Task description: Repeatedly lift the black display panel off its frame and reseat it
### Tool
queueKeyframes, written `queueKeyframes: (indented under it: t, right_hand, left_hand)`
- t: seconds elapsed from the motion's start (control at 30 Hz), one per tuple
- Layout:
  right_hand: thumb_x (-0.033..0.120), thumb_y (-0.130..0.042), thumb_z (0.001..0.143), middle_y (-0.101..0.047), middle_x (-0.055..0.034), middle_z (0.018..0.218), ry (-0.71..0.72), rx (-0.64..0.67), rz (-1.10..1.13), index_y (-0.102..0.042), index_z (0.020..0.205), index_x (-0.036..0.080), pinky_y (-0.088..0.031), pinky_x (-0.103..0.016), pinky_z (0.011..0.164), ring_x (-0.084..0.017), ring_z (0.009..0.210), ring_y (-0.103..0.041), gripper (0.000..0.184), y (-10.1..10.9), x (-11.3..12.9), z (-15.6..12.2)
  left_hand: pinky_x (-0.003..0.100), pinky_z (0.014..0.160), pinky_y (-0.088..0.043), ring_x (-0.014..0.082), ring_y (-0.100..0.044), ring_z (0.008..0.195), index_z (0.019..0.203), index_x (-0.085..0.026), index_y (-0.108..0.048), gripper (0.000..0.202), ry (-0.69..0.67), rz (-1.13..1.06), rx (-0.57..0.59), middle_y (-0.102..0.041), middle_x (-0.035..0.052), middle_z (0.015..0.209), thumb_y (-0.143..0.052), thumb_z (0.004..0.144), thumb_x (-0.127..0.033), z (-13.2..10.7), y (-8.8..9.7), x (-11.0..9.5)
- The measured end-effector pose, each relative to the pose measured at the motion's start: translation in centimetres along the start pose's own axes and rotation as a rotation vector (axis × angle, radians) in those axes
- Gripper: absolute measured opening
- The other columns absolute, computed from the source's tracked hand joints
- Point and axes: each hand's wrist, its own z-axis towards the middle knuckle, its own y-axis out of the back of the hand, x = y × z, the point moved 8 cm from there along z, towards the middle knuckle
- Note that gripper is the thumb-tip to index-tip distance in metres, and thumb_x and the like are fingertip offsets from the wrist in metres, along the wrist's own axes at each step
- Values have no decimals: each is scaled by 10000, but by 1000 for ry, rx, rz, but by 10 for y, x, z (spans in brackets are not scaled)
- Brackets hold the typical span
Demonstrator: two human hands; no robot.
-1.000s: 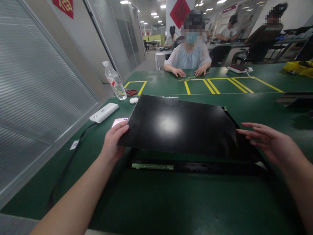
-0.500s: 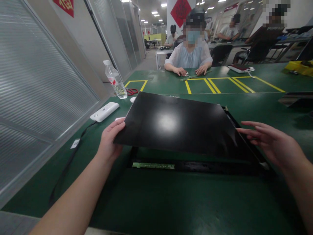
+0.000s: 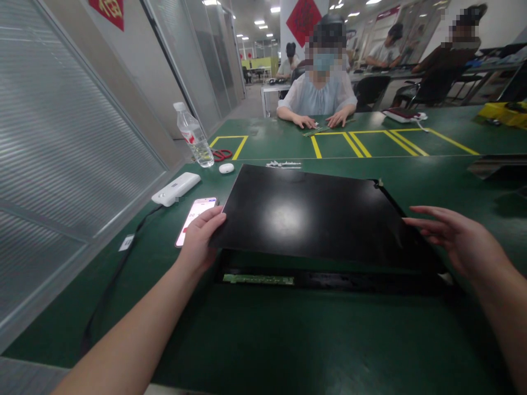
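Observation:
A glossy black screen panel (image 3: 321,219) is held tilted, its left side raised above a black rectangular frame (image 3: 349,282) that lies on the green table. My left hand (image 3: 200,237) is closed on the panel's left edge, thumb on top. On the other side, my right hand (image 3: 459,238) has its fingers stretched out, the fingertips at or very near the panel's right edge; whether they touch it I cannot tell. A green strip (image 3: 258,280) shows along the frame's near side. The panel hides most of the frame's inside.
Left of the panel lie a lit phone (image 3: 196,215), a white power bank (image 3: 176,189) with a black strap, and a small white case (image 3: 226,168). Behind them are a water bottle (image 3: 195,137) and red scissors (image 3: 222,156). Across the table (image 3: 284,137) sits a person (image 3: 321,93).
The panel's left side has come down toward the frame and shifted slightly right, with my left hand on it. The phone, white case and small pale pieces behind are more exposed.

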Motion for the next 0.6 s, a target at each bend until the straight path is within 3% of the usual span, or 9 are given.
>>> queueKeyframes:
  t: [0.23,0.6]
  right_hand:
    - [456,-623,600,-761,-97,847,21,-62,-55,-726,903,216,-327,-252,517,-183,731,-562,400,1,6,-2]
    - [483,-637,594,-765,-102,895,54,-48,-100,-740,924,213,-350,-260,555,-203,793,-599,438,6,-4,8]
  left_hand:
    - [227,554,-522,115,-603,540,808,-157,-752,341,58,-23,8,-710,-8,668,-916,533,-275,-1,-3,7]
    - [214,549,-512,117,-606,559,825,-154,-756,332,82,-27,17,-714,-3,687,-916,555,-262,1,0,11]
